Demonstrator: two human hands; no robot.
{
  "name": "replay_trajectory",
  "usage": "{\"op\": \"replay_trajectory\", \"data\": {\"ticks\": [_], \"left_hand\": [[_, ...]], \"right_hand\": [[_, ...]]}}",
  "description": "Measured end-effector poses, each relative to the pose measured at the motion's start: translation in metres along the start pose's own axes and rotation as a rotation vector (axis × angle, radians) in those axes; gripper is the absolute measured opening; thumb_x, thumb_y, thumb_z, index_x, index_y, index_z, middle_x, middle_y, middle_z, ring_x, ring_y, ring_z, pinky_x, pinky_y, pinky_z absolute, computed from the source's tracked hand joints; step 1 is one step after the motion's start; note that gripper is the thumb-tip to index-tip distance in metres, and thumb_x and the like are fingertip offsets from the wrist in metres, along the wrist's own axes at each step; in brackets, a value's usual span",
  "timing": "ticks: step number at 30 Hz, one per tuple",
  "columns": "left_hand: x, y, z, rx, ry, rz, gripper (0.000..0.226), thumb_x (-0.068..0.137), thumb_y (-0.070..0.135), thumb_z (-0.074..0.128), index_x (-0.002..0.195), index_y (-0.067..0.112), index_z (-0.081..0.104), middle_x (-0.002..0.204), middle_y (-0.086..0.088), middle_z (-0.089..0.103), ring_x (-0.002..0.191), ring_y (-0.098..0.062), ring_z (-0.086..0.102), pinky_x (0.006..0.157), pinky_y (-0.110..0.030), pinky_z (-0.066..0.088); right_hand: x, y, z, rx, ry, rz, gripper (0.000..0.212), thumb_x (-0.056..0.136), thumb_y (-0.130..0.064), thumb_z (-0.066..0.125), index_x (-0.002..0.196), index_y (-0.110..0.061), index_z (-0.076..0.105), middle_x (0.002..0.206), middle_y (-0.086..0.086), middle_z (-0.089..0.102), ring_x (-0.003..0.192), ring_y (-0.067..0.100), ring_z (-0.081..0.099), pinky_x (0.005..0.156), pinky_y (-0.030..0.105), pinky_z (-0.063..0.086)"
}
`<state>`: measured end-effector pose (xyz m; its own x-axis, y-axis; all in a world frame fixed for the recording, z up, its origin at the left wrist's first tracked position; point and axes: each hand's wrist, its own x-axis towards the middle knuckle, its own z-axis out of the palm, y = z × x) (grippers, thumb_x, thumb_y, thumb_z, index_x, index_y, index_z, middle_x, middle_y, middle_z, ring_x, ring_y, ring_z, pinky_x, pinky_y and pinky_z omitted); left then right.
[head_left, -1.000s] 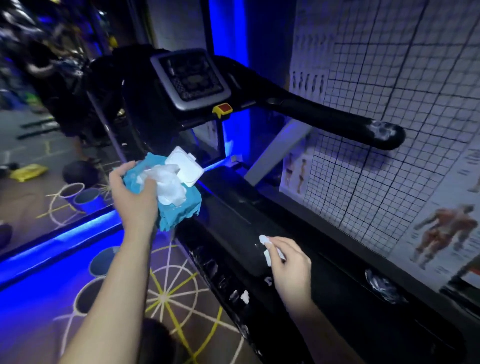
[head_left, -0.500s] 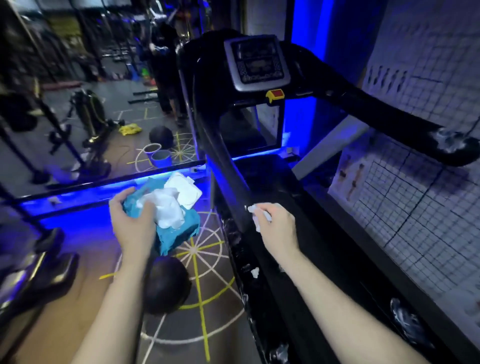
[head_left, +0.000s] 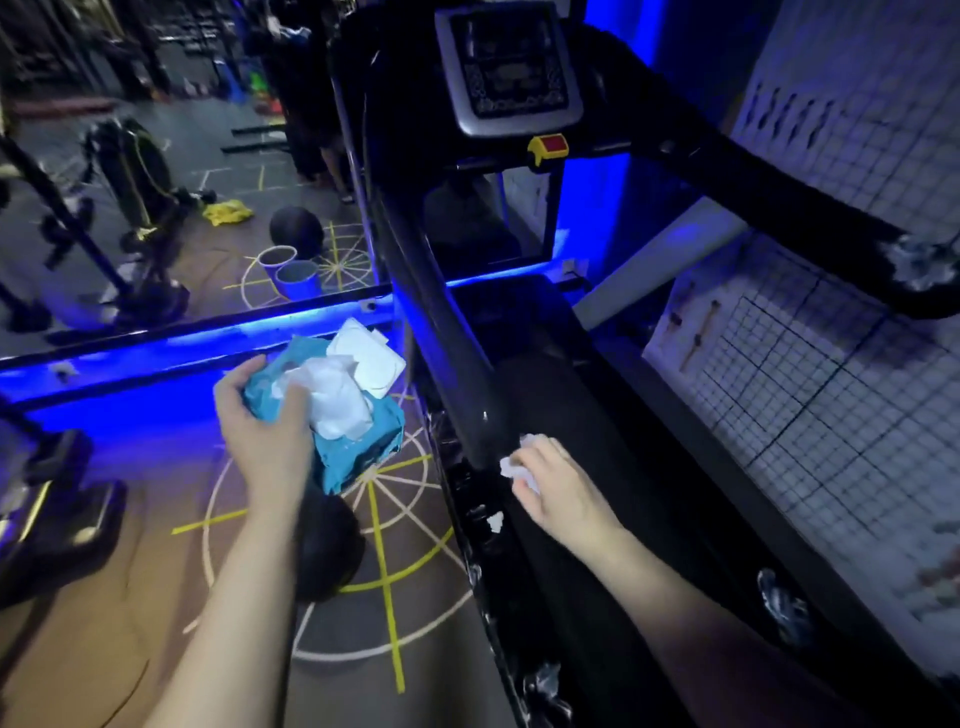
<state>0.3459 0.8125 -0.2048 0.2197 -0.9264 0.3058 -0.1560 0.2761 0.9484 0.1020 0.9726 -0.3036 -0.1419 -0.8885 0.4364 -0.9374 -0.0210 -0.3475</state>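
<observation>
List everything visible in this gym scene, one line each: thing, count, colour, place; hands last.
treadmill: one, black, centre and right
console: one, grey, atop the treadmill
button: one, red on yellow, below the console
wipes pack: one, teal with white lid open, in the left hand
crumpled wipe: one, white, in the right hand by the handrail
ball: one, black, floor beside the treadmill
grid panel: one, white with dark lines, right wall
left hand: one, grips the wipes pack
right hand: one, pinches the crumpled wipe
</observation>
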Motion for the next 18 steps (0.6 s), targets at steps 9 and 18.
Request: {"op": "replay_trajectory", "data": {"ticks": [9, 18], "left_hand": [[0.014, 0.027, 0.041, -0.007, 0.009, -0.042, 0.045, 0.093, 0.002, 0.067, 0.137, 0.007, 0.06, 0.129, 0.002, 0.059, 0.114, -0.01, 0.057, 0.091, -0.004, 0.042], [0.037, 0.016, 0.096, 0.008, 0.101, -0.116, 0.07, 0.094, 0.006, 0.07, 0.156, 0.013, 0.039, 0.149, -0.005, 0.051, 0.124, -0.008, 0.059, 0.108, -0.021, 0.045]], "right_hand": [[0.039, 0.027, -0.063, 0.237, 0.37, 0.418, 0.017, 0.085, 0.001, 0.069, 0.097, -0.012, 0.066, 0.098, -0.014, 0.056, 0.085, -0.002, 0.057, 0.079, 0.008, 0.04], [0.134, 0.07, -0.038, 0.528, 0.351, 0.371, 0.018, 0.084, -0.006, 0.078, 0.102, -0.008, 0.078, 0.12, -0.006, 0.06, 0.103, 0.0, 0.063, 0.091, 0.035, 0.056]]}}
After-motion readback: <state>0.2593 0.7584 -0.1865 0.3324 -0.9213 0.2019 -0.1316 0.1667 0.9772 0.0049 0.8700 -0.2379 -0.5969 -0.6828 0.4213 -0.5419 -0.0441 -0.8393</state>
